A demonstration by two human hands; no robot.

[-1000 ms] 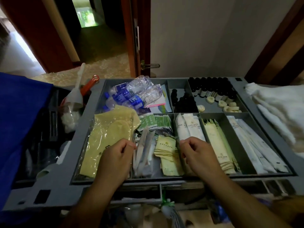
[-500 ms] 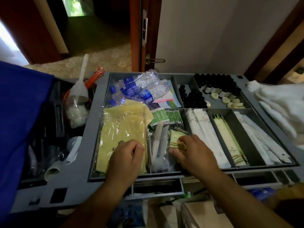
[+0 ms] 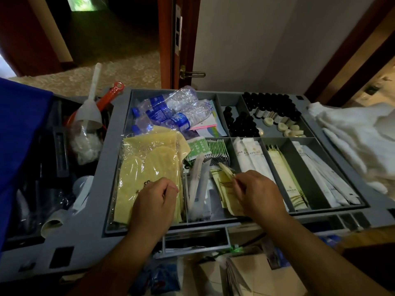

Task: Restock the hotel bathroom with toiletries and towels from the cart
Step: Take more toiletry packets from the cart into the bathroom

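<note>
Looking down on the grey cart tray (image 3: 111, 146) and straight into the action: pinching a pale sachet (image 3: 226, 170) with the right hand (image 3: 256, 193), thumb and fingers clamped on its near end, holding it tilted just above the loose sachet pile (image 3: 224, 195) in the middle front compartment. Parking the left hand (image 3: 154, 201) knuckles-up on the near end of the yellow plastic-wrapped pack (image 3: 147, 163) in the front left compartment, fingers curled under; impossible to tell whether gripping anything inside that curl. Spotting white wrapped sticks (image 3: 198, 180) between the two hands, green sachets (image 3: 205, 148) just behind them. Finding long white packets (image 3: 252, 157) right beside the right hand, more slim packets in the two compartments further right. Noting water bottles (image 3: 171, 112) heaped on their sides back left, dark little bottles (image 3: 271, 103) standing back right with round soaps (image 3: 282, 127) near them. Catching folded white towels (image 3: 352, 133) off the tray's right edge, a funnel (image 3: 89, 116) off its left.
</note>
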